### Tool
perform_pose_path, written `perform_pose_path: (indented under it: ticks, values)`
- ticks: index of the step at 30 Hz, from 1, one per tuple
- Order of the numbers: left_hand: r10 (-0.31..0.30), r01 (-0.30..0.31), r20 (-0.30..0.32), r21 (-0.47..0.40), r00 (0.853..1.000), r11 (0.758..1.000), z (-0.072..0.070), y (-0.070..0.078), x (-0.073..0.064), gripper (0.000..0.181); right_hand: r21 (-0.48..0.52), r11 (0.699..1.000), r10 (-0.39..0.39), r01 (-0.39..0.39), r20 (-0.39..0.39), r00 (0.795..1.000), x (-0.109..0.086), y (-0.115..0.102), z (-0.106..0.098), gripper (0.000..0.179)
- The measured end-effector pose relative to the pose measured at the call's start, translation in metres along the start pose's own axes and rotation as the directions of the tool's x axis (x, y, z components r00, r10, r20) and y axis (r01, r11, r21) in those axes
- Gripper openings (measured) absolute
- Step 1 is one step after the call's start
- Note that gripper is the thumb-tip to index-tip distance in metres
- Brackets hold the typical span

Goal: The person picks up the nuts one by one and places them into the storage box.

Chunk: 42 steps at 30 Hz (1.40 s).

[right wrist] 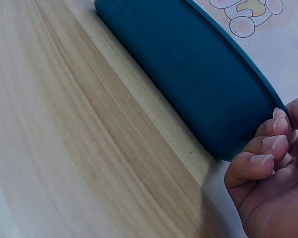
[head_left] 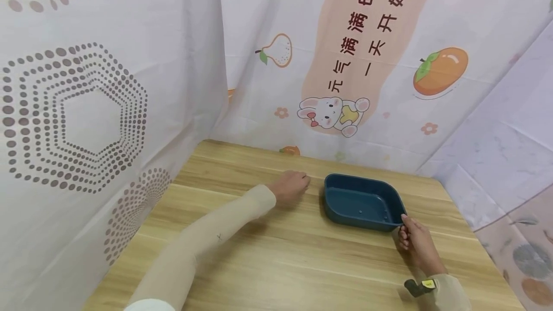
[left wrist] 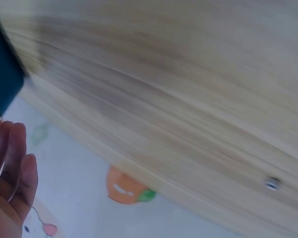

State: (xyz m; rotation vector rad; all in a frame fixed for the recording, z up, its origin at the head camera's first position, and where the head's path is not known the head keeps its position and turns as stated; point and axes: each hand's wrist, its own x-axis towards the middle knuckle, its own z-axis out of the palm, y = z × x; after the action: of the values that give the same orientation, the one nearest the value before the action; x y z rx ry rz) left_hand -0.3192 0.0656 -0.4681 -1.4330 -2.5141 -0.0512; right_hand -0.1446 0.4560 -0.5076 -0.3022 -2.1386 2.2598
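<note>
A deep, dark teal plastic tray (head_left: 361, 224) with rounded corners sits toward the back right of the wooden table. My right hand (head_left: 418, 244) grips its near right corner, thumb on the rim and fingers curled against the outer wall (right wrist: 188, 74). A few tiny specks show on the tray floor, too small to identify. To the left of the tray, my left hand (head_left: 290, 187) hovers over or rests on the table, a small gap away. Its fingers (left wrist: 15, 148) are loosely bent, and I see nothing in them; the tips are partly cut off in the left wrist view.
In the left wrist view, a small silvery object (left wrist: 272, 183) lies on the wood, too blurred to name. The table (head_left: 276, 272) is bounded by printed curtains (head_left: 259, 109) at the back and both sides. A black strap with a yellow label (head_left: 427, 284) hangs by the right wrist.
</note>
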Motion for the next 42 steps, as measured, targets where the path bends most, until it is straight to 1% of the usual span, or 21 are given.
perform_pose_path:
  ticks: [6, 9, 13, 15, 17, 18, 22, 24, 25, 29, 32, 35, 37, 42]
  values:
    - [-0.025, 0.027, 0.036, -0.045, 0.999, 0.999, 0.0, -0.021, -0.024, 0.015, 0.025, 1.0, -0.017, 0.017, 0.01, 1.0, 0.0, 0.0, 0.0, 0.04]
    - [-0.052, 0.053, 0.032, -0.059, 0.998, 0.997, -0.001, -0.031, -0.039, 0.013, 0.038, 0.999, -0.027, 0.026, 0.012, 1.0, -0.001, 0.0, 0.001, 0.04]
    - [-0.092, 0.093, 0.032, -0.029, 0.995, 0.995, 0.0, -0.042, -0.06, 0.006, 0.038, 0.999, -0.033, 0.032, 0.015, 0.999, -0.002, 0.0, 0.001, 0.04]
    - [-0.114, 0.115, 0.042, -0.031, 0.993, 0.993, 0.001, -0.047, -0.07, 0.003, 0.04, 0.999, -0.036, 0.035, 0.017, 0.999, -0.001, 0.0, 0.0, 0.04]
    - [-0.139, 0.142, 0.056, -0.05, 0.989, 0.989, 0.003, -0.053, -0.08, 0.004, 0.045, 0.998, -0.038, 0.037, 0.019, 0.999, -0.001, 0.0, -0.001, 0.04]
    - [-0.173, 0.179, 0.069, -0.095, 0.982, 0.979, 0.003, -0.056, -0.084, 0.005, 0.049, 0.998, -0.038, 0.037, 0.021, 0.999, -0.001, 0.0, -0.001, 0.04]
    - [-0.216, 0.226, 0.092, -0.127, 0.972, 0.966, 0.005, -0.066, -0.104, 0.008, 0.058, 0.998, -0.03, 0.029, 0.024, 0.999, -0.001, 0.0, -0.002, 0.04]
    - [-0.225, 0.235, 0.093, -0.122, 0.97, 0.964, 0.005, -0.071, -0.113, 0.007, 0.055, 0.998, -0.029, 0.027, 0.025, 0.999, -0.001, 0.0, -0.002, 0.04]
    - [-0.209, 0.216, 0.084, -0.088, 0.974, 0.972, 0.005, -0.073, -0.118, 0.006, 0.053, 0.998, -0.028, 0.027, 0.025, 0.999, 0.0, 0.0, -0.001, 0.04]
    - [-0.224, 0.229, 0.07, -0.072, 0.972, 0.971, 0.006, -0.08, -0.135, 0.01, 0.044, 0.999, -0.029, 0.028, 0.027, 0.999, -0.002, 0.0, 0.0, 0.04]
    - [-0.223, 0.227, 0.066, -0.063, 0.973, 0.972, 0.006, -0.083, -0.145, 0.011, 0.044, 0.999, -0.028, 0.027, 0.025, 0.999, -0.003, 0.0, 0.0, 0.04]
    - [-0.208, 0.21, 0.052, -0.052, 0.977, 0.976, 0.007, -0.085, -0.151, 0.011, 0.04, 0.999, -0.024, 0.024, 0.018, 1.0, -0.003, 0.0, 0.0, 0.04]
    - [-0.2, 0.203, 0.044, -0.055, 0.979, 0.978, 0.007, -0.087, -0.153, 0.01, 0.041, 0.999, -0.022, 0.022, 0.017, 1.0, -0.002, 0.0, 0.0, 0.04]
    - [-0.204, 0.206, 0.054, -0.056, 0.978, 0.977, 0.006, -0.089, -0.155, 0.011, 0.044, 0.999, -0.021, 0.02, 0.025, 0.999, -0.001, 0.0, 0.0, 0.039]
